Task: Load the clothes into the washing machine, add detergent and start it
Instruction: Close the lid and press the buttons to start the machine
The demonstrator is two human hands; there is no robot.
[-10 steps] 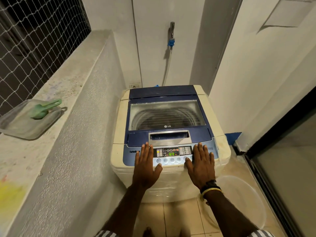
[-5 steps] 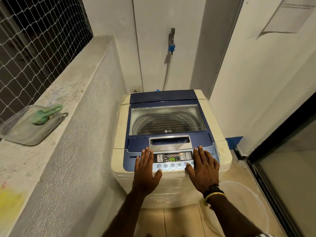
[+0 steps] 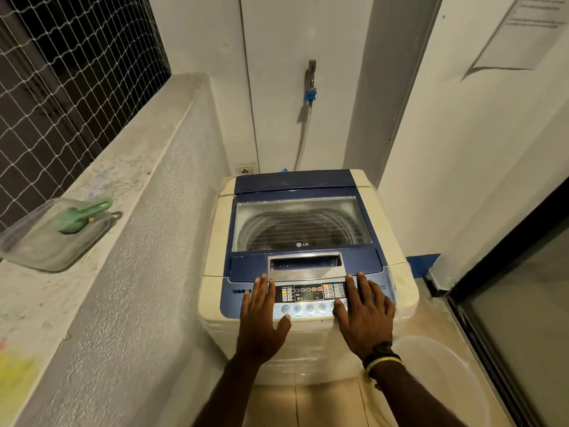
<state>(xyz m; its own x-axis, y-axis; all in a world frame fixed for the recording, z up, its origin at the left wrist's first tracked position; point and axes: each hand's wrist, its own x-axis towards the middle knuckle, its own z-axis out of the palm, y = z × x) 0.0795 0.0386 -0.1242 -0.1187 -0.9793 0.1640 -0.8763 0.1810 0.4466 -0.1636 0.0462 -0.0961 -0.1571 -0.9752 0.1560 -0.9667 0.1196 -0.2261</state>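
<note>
The right hand (image 3: 366,315) lies flat and empty on the control panel (image 3: 309,298), thumb on the rightmost button; the left hand (image 3: 261,318) rests open beside it, holding nothing. Press one button firmly with one fingertip, keeping other fingers clear. The washing machine (image 3: 215,248) lid (image 3: 300,224) is closed.
</note>
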